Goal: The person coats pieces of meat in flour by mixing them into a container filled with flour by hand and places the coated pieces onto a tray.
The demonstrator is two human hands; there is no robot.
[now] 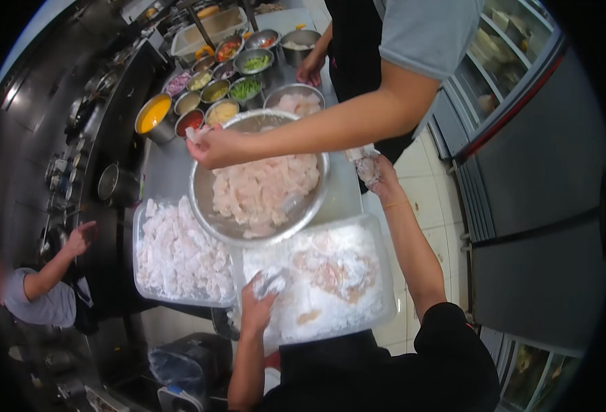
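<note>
"Grip first: is it clenching anything, left or right?"
"Can't tell for either; blur is hiding too much."
"Go on, left to right."
"Powdered pieces (183,250) are filling the left tub (186,301). A co-worker's hand (217,147) is pinching a pale scrap (194,135) over the steel bowl (310,214), where pink pieces (268,189) are lying heaped. Nearer, the left hand (262,295) is reaching over the left end of the powder tub (388,288), where coated pieces (344,271) are lying. The right hand (378,172) is hanging just past the counter's (162,163) right edge."
</note>
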